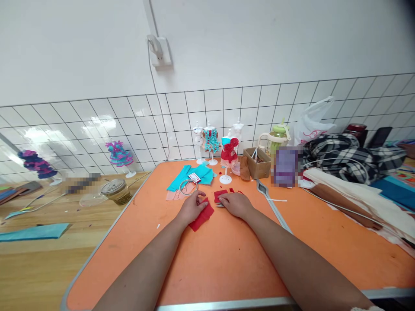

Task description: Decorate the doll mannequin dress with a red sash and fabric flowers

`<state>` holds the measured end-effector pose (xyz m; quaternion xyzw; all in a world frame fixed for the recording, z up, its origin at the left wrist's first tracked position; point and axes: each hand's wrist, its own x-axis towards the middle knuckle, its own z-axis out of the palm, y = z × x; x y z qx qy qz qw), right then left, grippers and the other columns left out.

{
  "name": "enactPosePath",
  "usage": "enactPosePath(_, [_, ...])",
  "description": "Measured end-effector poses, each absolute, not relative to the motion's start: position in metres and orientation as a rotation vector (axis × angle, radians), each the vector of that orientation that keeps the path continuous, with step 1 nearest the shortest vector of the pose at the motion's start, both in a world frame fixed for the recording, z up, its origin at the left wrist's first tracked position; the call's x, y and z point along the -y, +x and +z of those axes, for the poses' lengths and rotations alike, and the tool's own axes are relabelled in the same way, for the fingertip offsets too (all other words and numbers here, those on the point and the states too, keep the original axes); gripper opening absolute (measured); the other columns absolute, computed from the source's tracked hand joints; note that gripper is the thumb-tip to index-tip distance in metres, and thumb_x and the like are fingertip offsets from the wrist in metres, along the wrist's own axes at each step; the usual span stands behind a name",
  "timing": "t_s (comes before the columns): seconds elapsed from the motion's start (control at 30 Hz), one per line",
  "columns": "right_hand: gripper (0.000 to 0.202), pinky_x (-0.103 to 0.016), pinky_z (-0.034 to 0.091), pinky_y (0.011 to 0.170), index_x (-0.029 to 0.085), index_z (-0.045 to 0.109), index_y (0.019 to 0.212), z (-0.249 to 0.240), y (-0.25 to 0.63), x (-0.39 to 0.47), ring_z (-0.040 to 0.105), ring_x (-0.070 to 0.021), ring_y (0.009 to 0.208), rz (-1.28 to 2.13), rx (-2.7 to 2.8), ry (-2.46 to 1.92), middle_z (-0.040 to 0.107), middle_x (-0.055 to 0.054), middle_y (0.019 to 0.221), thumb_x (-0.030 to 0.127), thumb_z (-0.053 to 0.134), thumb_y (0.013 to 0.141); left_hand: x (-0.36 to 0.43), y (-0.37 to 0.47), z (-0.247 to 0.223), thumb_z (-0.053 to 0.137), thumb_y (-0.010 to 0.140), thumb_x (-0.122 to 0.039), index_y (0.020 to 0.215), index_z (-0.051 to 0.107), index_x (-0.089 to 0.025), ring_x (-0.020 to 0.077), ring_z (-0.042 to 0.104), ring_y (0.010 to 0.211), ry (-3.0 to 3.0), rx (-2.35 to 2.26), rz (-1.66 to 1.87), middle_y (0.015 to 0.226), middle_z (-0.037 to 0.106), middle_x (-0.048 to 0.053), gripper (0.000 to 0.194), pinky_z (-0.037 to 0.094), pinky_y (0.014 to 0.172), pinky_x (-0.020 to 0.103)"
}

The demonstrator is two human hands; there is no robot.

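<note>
My left hand is closed on a piece of red fabric, which hangs from the fingers and thumb just above the orange table. To its right, my right hand has its fingers curled over a smaller red fabric piece. A thin grey edge shows beneath those fingers; what it belongs to is hidden. Beyond the hands, a mini dress form wears red ruffled fabric and a pink skirt. Red scraps lie by the right hand.
Turquoise cloth and a round hoop lie behind my left hand. More dress forms line the tiled wall. On the right are a cardboard box, a green bottle, a grey strap-like strip and plaid cloth.
</note>
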<state>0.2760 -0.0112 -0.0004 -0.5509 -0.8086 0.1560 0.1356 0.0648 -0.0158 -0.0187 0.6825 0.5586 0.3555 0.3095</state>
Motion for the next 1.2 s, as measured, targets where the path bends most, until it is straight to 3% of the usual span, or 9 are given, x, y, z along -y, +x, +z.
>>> enactPosePath(0.23, [0.040, -0.026, 0.035, 0.066, 0.028, 0.049, 0.123, -0.002, 0.275, 0.008, 0.060, -0.0203, 0.089, 0.526, 2.125, -1.613, 0.067, -0.005, 0.102, 0.047, 0.029, 0.094, 0.014, 0.065, -0.018, 0.061, 0.072, -0.038, 0.097, 0.057, -0.021, 0.0142, 0.054, 0.057, 1.716, -1.511, 1.040, 0.064, 0.057, -0.003, 0.030, 0.036, 0.052, 0.023])
enactPosePath(0.4, [0.039, -0.025, 0.032, 0.063, 0.023, 0.053, 0.107, -0.002, 0.277, 0.001, 0.059, -0.0193, 0.083, 0.552, 1.907, -1.634, 0.066, -0.005, 0.091, 0.043, 0.021, 0.096, 0.013, 0.065, -0.011, 0.060, 0.073, -0.038, 0.102, 0.054, -0.020, 0.0142, 0.056, 0.061, 1.560, -1.476, 1.269, 0.070, 0.057, -0.002, 0.034, 0.041, 0.054, 0.023])
enactPosePath(0.5, [0.042, -0.026, 0.034, 0.066, 0.024, 0.050, 0.115, -0.002, 0.279, -0.004, 0.058, -0.0199, 0.087, 0.496, 1.825, -1.620, 0.065, -0.005, 0.099, 0.042, 0.016, 0.097, 0.015, 0.066, -0.005, 0.059, 0.075, -0.039, 0.109, 0.050, -0.021, 0.0150, 0.059, 0.062, 1.451, -1.446, 1.339, 0.075, 0.058, 0.000, 0.039, 0.043, 0.052, 0.023])
enactPosePath(0.7, [0.042, -0.033, 0.032, 0.086, 0.026, 0.043, 0.132, -0.012, 0.267, -0.005, 0.046, -0.0241, 0.109, 0.183, 2.302, -1.545, 0.054, -0.009, 0.123, 0.026, 0.038, 0.090, 0.015, 0.067, -0.006, 0.058, 0.076, -0.044, 0.109, 0.049, -0.021, 0.0148, 0.061, 0.061, 1.429, -1.429, 1.326, 0.075, 0.058, -0.001, 0.041, 0.045, 0.051, 0.023])
enactPosePath(0.83, [0.047, -0.036, 0.029, 0.091, 0.025, 0.039, 0.136, -0.009, 0.267, -0.003, 0.041, -0.0249, 0.114, 0.113, 2.285, -1.572, 0.052, -0.010, 0.126, 0.027, 0.041, 0.089, 0.011, 0.070, -0.014, 0.056, 0.078, -0.043, 0.111, 0.049, -0.023, 0.0119, 0.057, 0.056, 1.466, -1.392, 1.279, 0.080, 0.058, -0.001, 0.040, 0.042, 0.047, 0.021])
enactPosePath(0.93, [0.041, -0.033, 0.033, 0.086, 0.024, 0.048, 0.128, 0.004, 0.280, -0.006, 0.047, -0.0234, 0.107, 0.172, 2.142, -1.594, 0.059, -0.009, 0.117, 0.031, 0.044, 0.088, 0.011, 0.074, -0.021, 0.055, 0.078, -0.036, 0.111, 0.048, -0.022, 0.0097, 0.055, 0.056, 1.451, -1.363, 1.310, 0.086, 0.058, 0.001, 0.036, 0.042, 0.050, 0.021])
enactPosePath(1.03, [0.028, -0.030, 0.036, 0.075, 0.024, 0.063, 0.105, 0.019, 0.303, -0.015, 0.055, -0.0219, 0.094, 0.299, 2.119, -1.686, 0.066, -0.006, 0.103, 0.029, 0.042, 0.087, 0.013, 0.081, -0.024, 0.051, 0.079, -0.026, 0.114, 0.046, -0.021, 0.0112, 0.058, 0.063, 1.522, -1.394, 1.297, 0.093, 0.059, 0.003, 0.036, 0.046, 0.059, 0.024])
enactPosePath(1.1, [0.025, -0.029, 0.036, 0.068, 0.024, 0.067, 0.092, 0.024, 0.326, -0.019, 0.058, -0.0223, 0.088, 0.348, 2.165, -1.780, 0.068, -0.006, 0.096, 0.030, 0.044, 0.085, 0.015, 0.085, -0.025, 0.051, 0.078, -0.021, 0.117, 0.045, -0.022, 0.0174, 0.061, 0.087, 1.759, -1.386, 1.250, 0.106, 0.058, 0.007, 0.039, 0.048, 0.076, 0.031])
enactPosePath(1.2, [0.021, -0.029, 0.035, 0.064, 0.021, 0.067, 0.081, 0.022, 0.373, -0.019, 0.060, -0.0232, 0.084, 0.312, 2.216, -1.911, 0.068, -0.010, 0.091, 0.030, 0.049, 0.081, 0.019, 0.090, -0.024, 0.056, 0.073, -0.016, 0.119, 0.048, -0.023, 0.0264, 0.044, 0.119, 2.168, -1.452, 1.177, 0.126, 0.049, 0.009, 0.047, 0.034, 0.098, 0.043])
